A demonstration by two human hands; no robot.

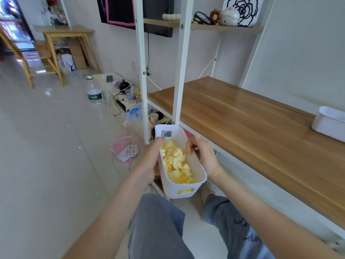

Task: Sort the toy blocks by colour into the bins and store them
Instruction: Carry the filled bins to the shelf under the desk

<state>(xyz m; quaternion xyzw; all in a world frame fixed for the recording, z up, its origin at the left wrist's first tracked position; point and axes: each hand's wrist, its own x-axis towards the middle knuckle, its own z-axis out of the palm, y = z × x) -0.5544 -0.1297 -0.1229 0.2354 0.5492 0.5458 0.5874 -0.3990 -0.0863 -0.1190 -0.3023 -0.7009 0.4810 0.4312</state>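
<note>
Head view looks down on a white bin [169,182] full of yellow blocks [177,163], held in the air between both hands above the person's grey-trousered knees and just off the near edge of the wooden worktop [242,118]. The left hand [149,161] grips the bin's left wall, its thumb lying over the rim near the far handle cut-out. The right hand [203,156] grips the right wall, with its fingers curled over the rim into the bin, close above the blocks. More yellow shows through the cut-out in the bin's near end. A second white bin [328,124] stands on the worktop at the far right, well apart from the held one; its contents cannot be seen. White frame posts [182,71] rise just beyond the held bin, and a water bottle [94,93] stands on the pale floor [46,146] among loose clutter.
</note>
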